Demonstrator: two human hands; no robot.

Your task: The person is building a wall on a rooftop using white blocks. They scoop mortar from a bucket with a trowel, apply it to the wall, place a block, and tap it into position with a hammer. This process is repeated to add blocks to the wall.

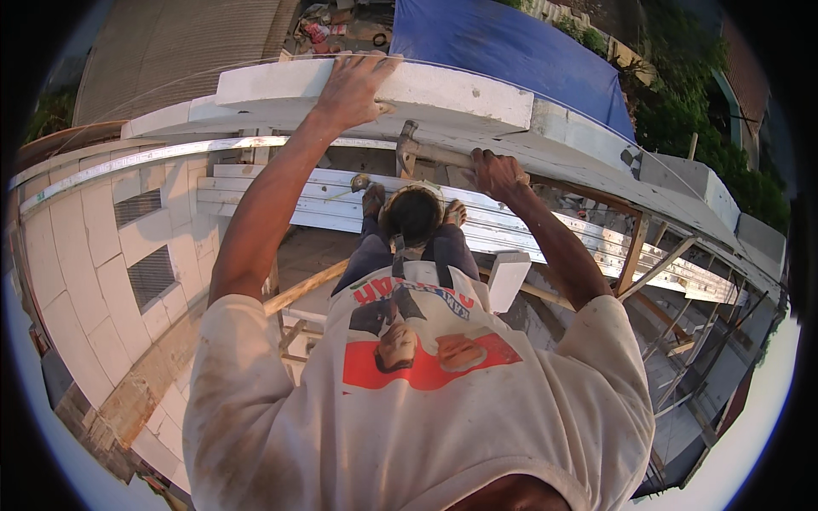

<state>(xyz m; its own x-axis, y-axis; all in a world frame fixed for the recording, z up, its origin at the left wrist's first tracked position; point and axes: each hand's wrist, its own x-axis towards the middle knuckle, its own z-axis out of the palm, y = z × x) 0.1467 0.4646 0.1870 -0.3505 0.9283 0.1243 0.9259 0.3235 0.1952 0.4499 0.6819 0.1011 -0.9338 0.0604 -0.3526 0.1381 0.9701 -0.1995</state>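
Right grip (497,175): clenched around the handle end of a hammer with a pale handle and a worn metal head (439,154), right of the upper centre of the frame.
Hammer: handle runs leftward from the fist, head at its left end, just below the wall's edge; whether it touches the wall cannot be told.
Left grip (356,88): released, palm down on a long white rectangular masonry block (464,92), fingers spread over its top at the upper centre.
Block row: more white blocks (588,139) continue to the right, curving with the lens.
Metal walkway: ribbed silvery planks (520,223) cross the middle of the frame under two bare feet (372,200).
Between the feet: a dark round container with a tan rim (414,213).
Near the left foot: a small round yellow-and-dark tape measure (360,182).
Left of frame: pale block wall (89,255) with two grey rectangular grilles (152,277).
Top of frame: blue sheet (507,44) beyond the wall.
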